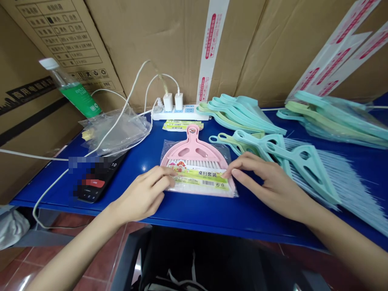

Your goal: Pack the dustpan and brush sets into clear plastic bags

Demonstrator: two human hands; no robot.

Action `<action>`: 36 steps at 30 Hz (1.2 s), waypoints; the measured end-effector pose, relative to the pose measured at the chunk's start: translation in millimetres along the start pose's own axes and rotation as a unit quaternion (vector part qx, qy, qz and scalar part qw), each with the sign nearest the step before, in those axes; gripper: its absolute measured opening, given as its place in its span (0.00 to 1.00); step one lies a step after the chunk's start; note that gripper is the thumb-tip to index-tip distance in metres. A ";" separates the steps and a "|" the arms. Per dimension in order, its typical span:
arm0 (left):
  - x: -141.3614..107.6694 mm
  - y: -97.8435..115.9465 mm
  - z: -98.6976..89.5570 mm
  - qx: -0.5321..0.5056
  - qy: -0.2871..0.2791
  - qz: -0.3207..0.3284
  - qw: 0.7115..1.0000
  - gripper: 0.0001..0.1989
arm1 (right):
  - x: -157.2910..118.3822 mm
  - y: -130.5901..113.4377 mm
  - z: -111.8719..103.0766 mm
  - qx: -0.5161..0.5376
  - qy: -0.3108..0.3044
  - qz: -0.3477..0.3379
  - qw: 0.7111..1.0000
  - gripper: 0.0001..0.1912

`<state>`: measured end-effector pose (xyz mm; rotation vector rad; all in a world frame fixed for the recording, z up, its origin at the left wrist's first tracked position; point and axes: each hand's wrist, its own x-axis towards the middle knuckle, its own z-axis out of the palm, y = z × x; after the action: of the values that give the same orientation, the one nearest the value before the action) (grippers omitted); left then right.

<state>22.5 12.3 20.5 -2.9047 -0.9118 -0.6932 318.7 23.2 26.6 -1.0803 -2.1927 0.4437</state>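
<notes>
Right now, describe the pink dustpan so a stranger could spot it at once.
On the blue table, start at the white power strip. Nearer the camera, the pink dustpan lies in a clear bag between the left hand and the right hand. Its pink sets it apart from the turquoise brushes to its right.

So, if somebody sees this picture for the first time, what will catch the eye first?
Probably the pink dustpan set in clear plastic, between the left hand and the right hand on the blue table. Next, perhaps the turquoise brushes to its right and the green-labelled bottle at upper left.
</notes>
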 end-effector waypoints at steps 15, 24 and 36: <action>2.0 -0.5 0.7 0.032 0.032 0.055 0.997 0.17 | -3.6 0.4 5.9 -0.102 0.081 -0.113 0.985 0.06; 10.3 3.8 0.2 0.011 -0.057 0.029 0.998 0.22 | 8.9 -19.7 38.1 -0.199 -0.018 -0.266 0.943 0.14; 3.6 -0.3 -4.3 0.055 -0.043 -0.033 0.997 0.18 | 3.7 -13.8 39.5 -0.143 -0.008 -0.213 0.967 0.15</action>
<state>23.2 13.9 25.8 -2.8372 -1.0244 -0.5075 282.2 17.2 6.6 -0.7082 -2.4679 -0.0573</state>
